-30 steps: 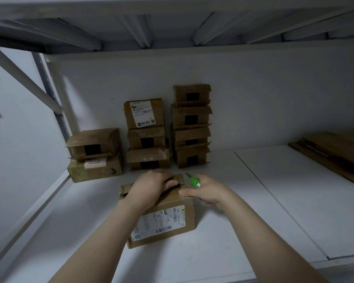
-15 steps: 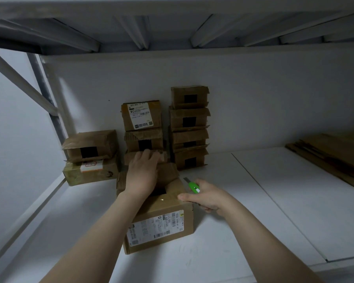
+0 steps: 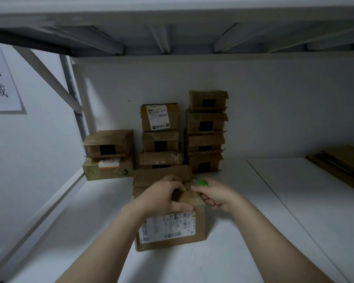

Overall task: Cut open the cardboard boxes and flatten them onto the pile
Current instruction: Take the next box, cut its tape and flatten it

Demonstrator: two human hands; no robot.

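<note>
Working on one cardboard box (image 3: 172, 231) near the front edge of the shelf (image 3: 294, 211), about midway along it, printed label facing forward. Grips its top with the left grip (image 3: 164, 196), fingers curled over the near flap and thumb laid along the front top edge. Rear flap (image 3: 164, 173) already raised, leaning toward the back.

Clamps the right grip (image 3: 215, 196) round a green cutter (image 3: 201, 182), touching or just beside the box's top right corner. Points the cutter's long axis away toward the back wall, tipped slightly left across the box top. Cannot tell whether the blade is out.

Judged from this: top partly open, sides not yet flattened. Likely calls next for a cut or pull from the right corner leftward, with the left grip bracing.

Tight at the back: stacked boxes (image 3: 206, 131) just behind the raised flap, more toward the back left corner. Open to the right, across bare shelf to the pile of flattened cardboard (image 3: 339, 166) at the right edge, well apart from the box. Nearer to the right grip than the left, so a carry rightward looks unobstructed.
</note>
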